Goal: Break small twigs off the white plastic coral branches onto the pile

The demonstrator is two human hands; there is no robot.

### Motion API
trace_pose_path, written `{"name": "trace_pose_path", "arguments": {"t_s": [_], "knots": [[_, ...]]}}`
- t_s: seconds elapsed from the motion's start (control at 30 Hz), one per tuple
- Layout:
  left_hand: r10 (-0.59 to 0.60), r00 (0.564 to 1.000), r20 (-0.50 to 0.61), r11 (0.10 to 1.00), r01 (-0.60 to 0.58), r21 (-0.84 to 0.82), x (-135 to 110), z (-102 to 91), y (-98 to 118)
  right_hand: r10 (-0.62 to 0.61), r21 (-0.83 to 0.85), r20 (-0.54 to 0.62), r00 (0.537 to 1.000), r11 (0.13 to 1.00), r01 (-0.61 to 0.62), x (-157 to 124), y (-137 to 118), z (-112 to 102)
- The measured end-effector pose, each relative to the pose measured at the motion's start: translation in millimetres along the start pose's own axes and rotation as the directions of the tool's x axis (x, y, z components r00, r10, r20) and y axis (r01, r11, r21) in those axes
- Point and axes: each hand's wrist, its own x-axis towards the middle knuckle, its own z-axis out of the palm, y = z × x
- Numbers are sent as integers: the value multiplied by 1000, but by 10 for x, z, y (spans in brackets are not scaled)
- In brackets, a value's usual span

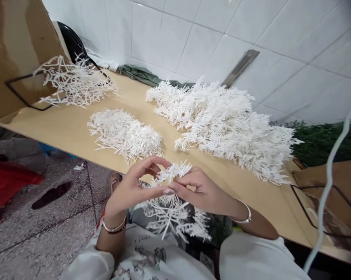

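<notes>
Between my two hands, just off the table's front edge, is a white plastic artificial foliage branch [175,217] with fine spiky tips; its lower sprays hang over my lap. My left hand [137,182] grips it with thumb and fingers curled in a ring around its upper part. My right hand [198,188] pinches the same branch from the other side, thumb near the left thumb. The exact joint between the fingertips is partly hidden. Beyond my hands lies a small pile of short white sprigs [125,134], and to the right a large heap of bushy white branches [222,120].
Bare white stems [79,83] lie tangled at the left of the tan table [61,124], near a cardboard box [20,46]. Green foliage [323,140] and a pale cable [328,182] are at the right. A red stool [12,182] stands on the floor at left.
</notes>
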Motion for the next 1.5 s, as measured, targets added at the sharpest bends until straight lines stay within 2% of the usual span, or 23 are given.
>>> {"name": "trace_pose_path", "arguments": {"t_s": [0.13, 0.23, 0.33, 0.4, 0.5, 0.6, 0.67, 0.73, 0.83, 0.93, 1.07, 1.13, 1.3, 1.43, 1.5], "knots": [[-86, 992, -93, 989, 74, -125, 70, 100, -209, 72, -15, -101, 992, 997, -74, 49, 224, 2], [-101, 974, -201, 982, 65, -176, 93, 173, -336, 119, -3, -198, 973, 992, -122, 105, 402, 45], [-66, 945, -320, 992, 26, -127, 102, 235, -407, 227, 141, -149, 962, 968, -206, 153, 565, 116], [-34, 933, -359, 999, 19, -46, 101, 265, -432, 302, 250, -111, 947, 930, -268, 169, 649, 165], [-6, 939, -344, 998, 30, 63, 98, 296, -461, 360, 323, -143, 922, 897, -300, 167, 722, 215], [60, 930, -362, 991, -13, 133, 108, 316, -490, 345, 343, -180, 921, 900, -270, 145, 728, 225], [141, 912, -386, 968, -46, 245, 120, 322, -502, 317, 350, -192, 929, 906, -237, 120, 707, 215], [207, 919, -337, 921, -67, 384, 128, 325, -504, 283, 329, -207, 937, 922, -205, 91, 686, 199], [201, 960, -197, 871, -83, 485, 127, 333, -495, 222, 252, -201, 954, 953, -169, 58, 675, 187], [131, 975, -177, 873, -29, 487, 116, 347, -493, 206, 229, -185, 961, 960, -162, 52, 675, 188], [49, 982, -183, 916, 29, 401, 117, 360, -522, 287, 356, -118, 951, 906, -229, 80, 654, 181], [22, 978, -209, 943, 49, 330, 125, 360, -547, 283, 415, -73, 956, 880, -229, 95, 655, 180], [-68, 958, -278, 969, 131, 212, 134, 345, -607, 353, 485, -100, 930, 834, -264, 100, 716, 231], [-74, 950, -304, 971, 137, 194, 135, 297, -626, 368, 441, -69, 927, 845, -303, 85, 742, 263], [-56, 959, -279, 968, 120, 221, 135, 255, -618, 366, 400, -80, 927, 864, -307, 84, 740, 263]]}}
